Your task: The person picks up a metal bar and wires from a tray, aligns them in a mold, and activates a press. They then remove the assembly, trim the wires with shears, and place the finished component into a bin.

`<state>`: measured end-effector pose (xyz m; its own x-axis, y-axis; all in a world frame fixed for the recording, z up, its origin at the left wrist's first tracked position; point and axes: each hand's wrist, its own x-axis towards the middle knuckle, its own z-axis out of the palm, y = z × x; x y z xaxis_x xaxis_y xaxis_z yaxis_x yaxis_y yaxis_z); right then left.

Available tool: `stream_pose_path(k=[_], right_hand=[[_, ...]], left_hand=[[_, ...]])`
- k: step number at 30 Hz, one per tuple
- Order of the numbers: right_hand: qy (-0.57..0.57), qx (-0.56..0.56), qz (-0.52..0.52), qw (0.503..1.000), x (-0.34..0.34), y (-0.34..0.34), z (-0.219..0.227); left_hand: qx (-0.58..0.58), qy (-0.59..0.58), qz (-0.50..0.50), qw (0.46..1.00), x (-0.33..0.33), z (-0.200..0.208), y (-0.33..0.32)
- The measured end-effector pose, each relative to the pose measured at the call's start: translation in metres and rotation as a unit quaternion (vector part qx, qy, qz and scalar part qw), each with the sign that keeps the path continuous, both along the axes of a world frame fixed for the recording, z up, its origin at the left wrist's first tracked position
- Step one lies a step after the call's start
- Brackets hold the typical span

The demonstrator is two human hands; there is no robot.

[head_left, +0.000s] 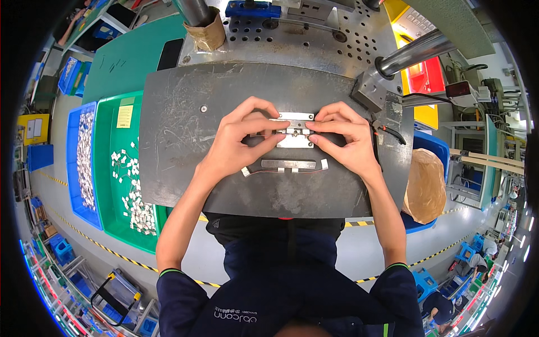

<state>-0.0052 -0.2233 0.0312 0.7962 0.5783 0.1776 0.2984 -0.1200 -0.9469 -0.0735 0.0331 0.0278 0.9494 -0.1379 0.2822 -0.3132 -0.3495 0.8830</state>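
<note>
A small silvery metal fixture (pixel 296 142) sits on a dark metal plate (pixel 236 84) in front of me. My left hand (pixel 241 135) is at its left side, thumb and fingertips pinched close to the middle strip. On the right side my right hand (pixel 347 137) mirrors it, its thumb and fingers closed at the fixture's edge. Whatever lies between the fingertips is too small and too covered to name. Just below the fixture lies a flat metal bar (pixel 288 164). A thin wire harness with white connectors (pixel 295 170) runs along it, apart from both hands.
Left of the plate stand a green bin (pixel 126 196) with white-connector harnesses and a blue bin (pixel 84 163) of small parts. Pliers (pixel 391 133) lie at the right, near a metal post (pixel 415 53). A paper-lined blue bin (pixel 425 185) stands beyond the right edge.
</note>
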Motion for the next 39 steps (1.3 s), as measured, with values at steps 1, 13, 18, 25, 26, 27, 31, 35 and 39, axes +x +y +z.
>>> stream_pose_path(k=[1,13,18,25,26,27,31,35,39], right_hand=[[0.004,0.0,0.001,1.0,0.002,-0.001,0.002],[-0.032,-0.104,-0.027,0.994,-0.004,0.007,0.008],[-0.101,-0.111,-0.059,0.987,-0.002,0.013,0.006],[-0.064,-0.078,0.008,0.995,0.008,0.009,0.009],[-0.082,-0.073,-0.001,0.994,0.006,0.014,0.011],[-0.084,-0.072,-0.003,0.994,0.005,0.017,0.018],[-0.217,-0.181,-0.005,0.959,-0.001,0.027,0.029],[-0.235,-0.165,-0.018,0.958,0.001,0.028,0.023],[-0.262,-0.158,-0.018,0.952,-0.007,0.017,0.018]], left_hand=[[0.016,-0.027,-0.002,1.0,-0.001,-0.002,0.001],[-0.01,0.107,-0.018,0.994,0.006,0.011,-0.004],[0.103,0.043,0.018,0.994,0.007,0.012,-0.009],[0.033,0.023,-0.011,0.999,0.011,0.009,-0.002],[0.023,0.041,0.0,0.999,0.011,0.008,-0.001],[0.024,0.038,-0.002,0.999,0.012,0.012,-0.003],[0.135,-0.009,0.02,0.991,0.013,0.021,-0.009],[0.168,-0.051,0.026,0.984,0.016,0.021,-0.013],[0.181,-0.068,0.037,0.98,0.013,0.021,-0.011]])
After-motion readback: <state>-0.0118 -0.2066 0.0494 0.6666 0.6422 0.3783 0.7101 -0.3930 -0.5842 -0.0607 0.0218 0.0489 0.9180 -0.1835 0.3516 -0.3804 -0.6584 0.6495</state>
